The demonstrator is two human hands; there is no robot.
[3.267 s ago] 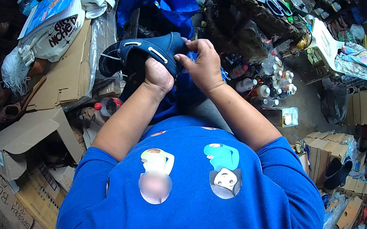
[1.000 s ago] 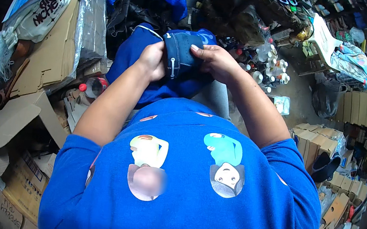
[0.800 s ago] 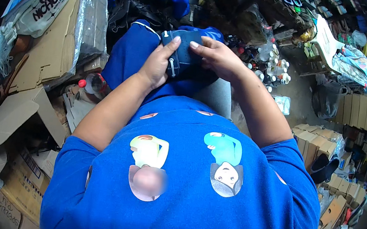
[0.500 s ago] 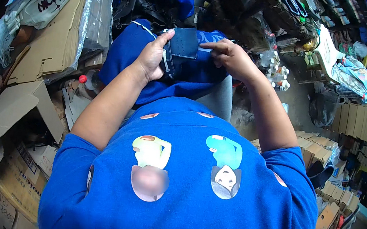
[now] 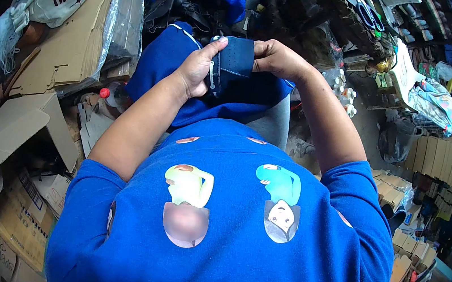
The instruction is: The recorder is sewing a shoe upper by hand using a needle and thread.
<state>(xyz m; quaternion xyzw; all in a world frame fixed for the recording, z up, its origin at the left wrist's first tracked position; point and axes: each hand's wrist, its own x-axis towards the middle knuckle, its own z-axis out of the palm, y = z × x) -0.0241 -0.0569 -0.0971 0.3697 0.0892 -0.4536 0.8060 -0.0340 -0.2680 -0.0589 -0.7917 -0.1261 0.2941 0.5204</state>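
Observation:
Above my lap I hold a dark stitched leather piece (image 5: pixel 237 57), flat, with small punched holes across its face. A white cord (image 5: pixel 211 75) runs along its left side. My left hand (image 5: pixel 196 68) is closed on the left side, its thumb on top and its fingers mostly hidden underneath. At the right edge, my right hand (image 5: pixel 282 60) pinches the leather between thumb and curled fingers. Beneath both hands, blue cloth with white trim (image 5: pixel 155 69) covers my lap.
Flattened cardboard (image 5: pixel 73 44) leans at the left, above an open cardboard box (image 5: pixel 11 124) and a red-capped clear bottle (image 5: pixel 113 95). White bottles (image 5: pixel 346 94) lie to the right of my right forearm. Farther right stands a white plastic chair (image 5: pixel 404 67) draped with cloth.
My right hand, earlier with its index finger pointing at the leather's right edge, now grips that edge. The leather piece and my left hand have shifted slightly right.

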